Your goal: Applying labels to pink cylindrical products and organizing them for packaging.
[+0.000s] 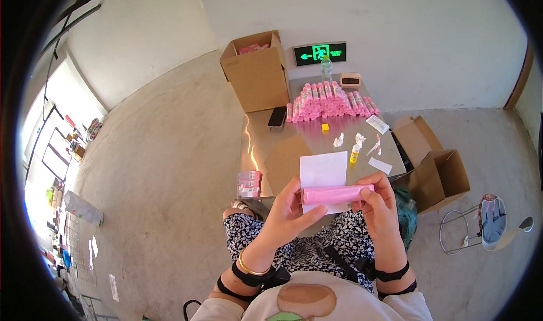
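My left hand point(285, 216) and my right hand point(378, 208) hold a pink roll point(335, 194) level between them, over my lap. The left hand grips the roll's left end and also pinches a white sheet of paper point(323, 171) that stands behind the roll. The right hand's fingers close around the roll's right end. Both hands are just in front of the near edge of a metal table point(260, 137).
The table carries a stack of several pink rolls point(331, 101), a black phone point(276, 116), a small glue bottle point(354, 153), a brown card sheet point(285, 161), and white paper scraps. Open cardboard boxes stand at the back left point(257, 72) and right point(438, 174). A stool point(486, 222) sits at right.
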Available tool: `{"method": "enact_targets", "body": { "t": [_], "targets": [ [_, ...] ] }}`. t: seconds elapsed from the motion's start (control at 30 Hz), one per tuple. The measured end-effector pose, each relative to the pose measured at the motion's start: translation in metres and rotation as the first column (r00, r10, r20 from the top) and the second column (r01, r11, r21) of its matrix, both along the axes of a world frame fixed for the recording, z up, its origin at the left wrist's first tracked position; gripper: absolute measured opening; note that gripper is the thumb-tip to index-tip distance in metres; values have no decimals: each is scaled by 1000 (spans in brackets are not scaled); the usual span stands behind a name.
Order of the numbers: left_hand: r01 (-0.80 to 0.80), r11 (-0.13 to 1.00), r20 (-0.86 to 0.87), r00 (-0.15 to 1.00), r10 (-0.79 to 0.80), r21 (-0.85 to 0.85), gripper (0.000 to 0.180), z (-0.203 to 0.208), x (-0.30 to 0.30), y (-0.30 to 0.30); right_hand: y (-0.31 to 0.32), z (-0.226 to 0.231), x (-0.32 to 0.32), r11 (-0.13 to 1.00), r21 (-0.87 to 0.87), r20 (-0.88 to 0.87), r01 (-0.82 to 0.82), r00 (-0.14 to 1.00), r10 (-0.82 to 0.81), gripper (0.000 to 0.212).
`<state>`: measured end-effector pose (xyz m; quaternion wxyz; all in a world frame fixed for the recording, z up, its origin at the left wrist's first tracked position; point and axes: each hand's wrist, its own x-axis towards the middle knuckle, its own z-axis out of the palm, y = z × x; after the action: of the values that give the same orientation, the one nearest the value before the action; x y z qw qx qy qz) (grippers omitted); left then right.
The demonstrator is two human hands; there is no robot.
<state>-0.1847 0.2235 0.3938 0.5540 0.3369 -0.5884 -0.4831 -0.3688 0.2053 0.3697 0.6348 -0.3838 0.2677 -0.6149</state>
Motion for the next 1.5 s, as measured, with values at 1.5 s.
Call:
{"method": "enact_targets", "body": {
  "t": [1.5],
  "targets": [
    [77,929,-358,932,62,361,33,-5,14,2,16,28,1,618,-757,-642,-214,423,-640,47]
  ]
}}
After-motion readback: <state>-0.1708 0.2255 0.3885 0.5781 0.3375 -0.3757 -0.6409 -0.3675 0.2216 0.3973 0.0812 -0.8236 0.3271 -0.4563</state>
